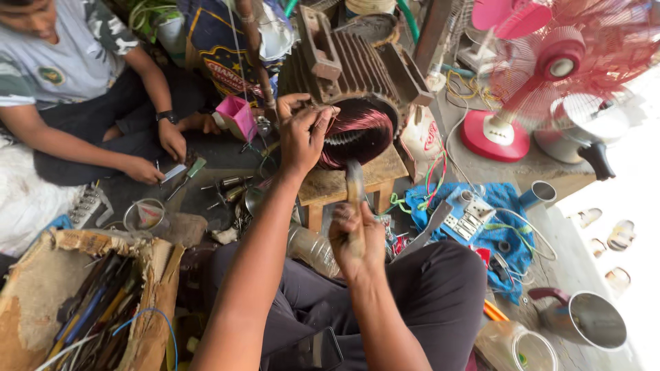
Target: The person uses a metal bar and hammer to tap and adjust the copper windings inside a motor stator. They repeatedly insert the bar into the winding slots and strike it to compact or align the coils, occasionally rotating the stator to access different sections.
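Copper-red wire windings (357, 134) in grey ribbed motor housing (350, 65): left hand (300, 137) pinches strands; right hand (356, 237) fisted on wooden-handled tool (355, 185). Small wooden worktop (333, 184), cluttered workshop floor.

Glossy copper windings (357, 130), ribbed matt metal housing (357, 65), wood stool (344, 182)

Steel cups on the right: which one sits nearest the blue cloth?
The small steel cup at the blue cloth's upper right edge; the bigger steel mug lies farther off, near the bottom right corner.
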